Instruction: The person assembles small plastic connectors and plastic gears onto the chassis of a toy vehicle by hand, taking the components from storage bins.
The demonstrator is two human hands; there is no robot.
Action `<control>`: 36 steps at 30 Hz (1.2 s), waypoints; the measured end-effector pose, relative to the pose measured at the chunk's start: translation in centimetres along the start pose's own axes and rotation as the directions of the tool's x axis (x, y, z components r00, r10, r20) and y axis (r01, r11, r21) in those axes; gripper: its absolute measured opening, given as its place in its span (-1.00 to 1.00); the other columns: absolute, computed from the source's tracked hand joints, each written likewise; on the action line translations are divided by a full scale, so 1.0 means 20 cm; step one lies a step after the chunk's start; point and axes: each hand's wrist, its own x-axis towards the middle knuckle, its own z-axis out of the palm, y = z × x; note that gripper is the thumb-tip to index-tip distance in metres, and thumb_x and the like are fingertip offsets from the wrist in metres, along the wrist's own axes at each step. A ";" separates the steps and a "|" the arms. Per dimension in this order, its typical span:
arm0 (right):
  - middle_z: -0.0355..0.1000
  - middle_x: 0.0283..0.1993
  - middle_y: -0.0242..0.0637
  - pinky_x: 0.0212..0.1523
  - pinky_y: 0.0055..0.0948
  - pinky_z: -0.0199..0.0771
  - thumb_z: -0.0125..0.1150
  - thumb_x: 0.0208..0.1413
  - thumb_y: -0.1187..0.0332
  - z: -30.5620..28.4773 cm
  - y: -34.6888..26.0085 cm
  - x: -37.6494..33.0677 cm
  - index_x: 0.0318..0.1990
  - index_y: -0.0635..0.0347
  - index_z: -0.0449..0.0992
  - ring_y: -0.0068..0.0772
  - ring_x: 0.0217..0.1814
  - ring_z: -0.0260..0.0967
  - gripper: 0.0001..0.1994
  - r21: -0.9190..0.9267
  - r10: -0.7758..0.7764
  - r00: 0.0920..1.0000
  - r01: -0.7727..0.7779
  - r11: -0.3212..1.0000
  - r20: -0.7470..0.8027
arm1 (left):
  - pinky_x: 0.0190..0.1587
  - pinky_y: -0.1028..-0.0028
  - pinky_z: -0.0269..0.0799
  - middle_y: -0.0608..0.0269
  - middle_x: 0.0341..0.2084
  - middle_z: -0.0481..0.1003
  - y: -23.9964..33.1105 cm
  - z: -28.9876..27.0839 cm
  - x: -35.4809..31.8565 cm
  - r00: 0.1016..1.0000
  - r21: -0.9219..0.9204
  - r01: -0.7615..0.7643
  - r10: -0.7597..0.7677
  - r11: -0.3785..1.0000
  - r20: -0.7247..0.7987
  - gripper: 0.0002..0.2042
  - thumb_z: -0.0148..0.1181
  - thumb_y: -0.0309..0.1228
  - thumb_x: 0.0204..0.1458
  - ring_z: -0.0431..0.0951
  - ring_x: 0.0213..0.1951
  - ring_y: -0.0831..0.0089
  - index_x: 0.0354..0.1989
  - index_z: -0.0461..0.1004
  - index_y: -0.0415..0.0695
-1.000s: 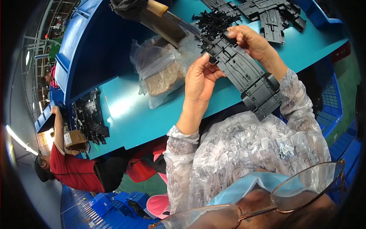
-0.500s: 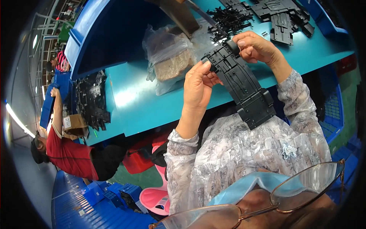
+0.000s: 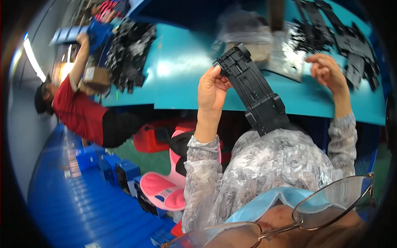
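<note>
A long black moulded plastic chassis (image 3: 254, 89) slants over the near edge of the table, its lower end by my clothing. My left hand (image 3: 213, 91) pinches its upper left edge between thumb and fingers. Away from the chassis, my right hand (image 3: 328, 76) hovers over the table, fingers loosely bent and apart, with nothing visible in them. Beyond that hand lies a heap of thin black plastic pieces (image 3: 312, 39). More black plastic chassis parts (image 3: 355, 62) are piled to its right.
A plastic-wrapped brown block (image 3: 248, 45) and a metal plate with a post (image 3: 285, 62) stand on the turquoise table (image 3: 182, 74). At left are a black parts pile (image 3: 130, 53), a cardboard box (image 3: 97, 80) and a person in red (image 3: 80, 111). A pink seat (image 3: 159, 186) stands below.
My right hand has let go of the chassis and moved right, toward the loose black pieces. My left hand still holds the chassis. The whole view has shifted and turned.
</note>
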 end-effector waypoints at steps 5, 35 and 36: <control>0.29 -0.66 -0.28 -0.88 -0.78 -0.02 -0.10 -0.01 0.24 -0.04 0.03 -0.02 -0.28 0.39 0.36 -0.70 -0.86 0.03 -0.68 0.019 0.029 0.997 -0.027 0.999 -0.070 | -0.49 0.46 0.37 0.24 -0.53 0.40 0.27 -0.33 0.04 0.925 0.014 -0.253 0.246 0.967 -0.289 -0.85 -0.06 -0.36 -0.04 0.41 -0.48 0.42 -0.39 0.33 -0.18; 0.36 -0.28 -0.21 -0.24 -0.43 0.25 0.12 -0.18 0.36 -0.27 -0.21 -0.44 -0.24 0.24 0.39 -0.26 -0.19 0.27 -0.72 -0.936 -0.861 0.419 -0.312 0.161 -0.288 | -0.55 0.49 0.20 0.37 -0.71 0.31 0.06 0.02 0.05 0.971 0.048 -0.080 0.089 0.996 -0.222 -0.80 -0.08 -0.34 0.00 0.23 -0.65 0.53 -0.25 0.31 -0.16; 0.33 -0.21 -0.20 -0.17 -0.36 0.19 0.11 -0.17 0.31 -0.33 -0.23 -0.53 -0.20 0.23 0.38 -0.22 -0.11 0.21 -0.68 -0.871 -0.877 0.382 -0.485 0.080 -0.292 | -0.57 0.50 0.18 0.37 -0.71 0.31 0.04 0.08 0.04 0.983 0.077 -0.074 0.086 0.994 -0.165 -0.81 -0.13 -0.34 0.03 0.23 -0.67 0.52 -0.25 0.29 -0.16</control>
